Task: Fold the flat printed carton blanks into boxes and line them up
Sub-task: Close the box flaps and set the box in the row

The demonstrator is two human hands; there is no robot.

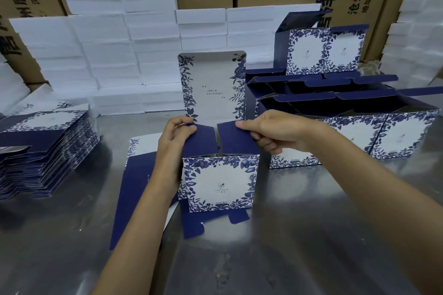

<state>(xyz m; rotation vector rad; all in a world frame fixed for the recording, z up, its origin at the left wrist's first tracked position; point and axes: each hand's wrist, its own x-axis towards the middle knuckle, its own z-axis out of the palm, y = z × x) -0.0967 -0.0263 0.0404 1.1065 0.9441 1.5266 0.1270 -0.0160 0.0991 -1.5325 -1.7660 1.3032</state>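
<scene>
while hands point(230, 136) pinch its flaps, carton point(219, 182) stands btwn them

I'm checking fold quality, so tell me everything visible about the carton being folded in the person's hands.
The carton is printed card, half erected and upright on the metal table. Its front panel is white with a blue floral border and a small logo. The tall lid panel stands up behind, white inside with text. Two navy side flaps fold inward on top: the left hand pinches one, the right hand the other. Navy bottom flaps splay loose.
</scene>
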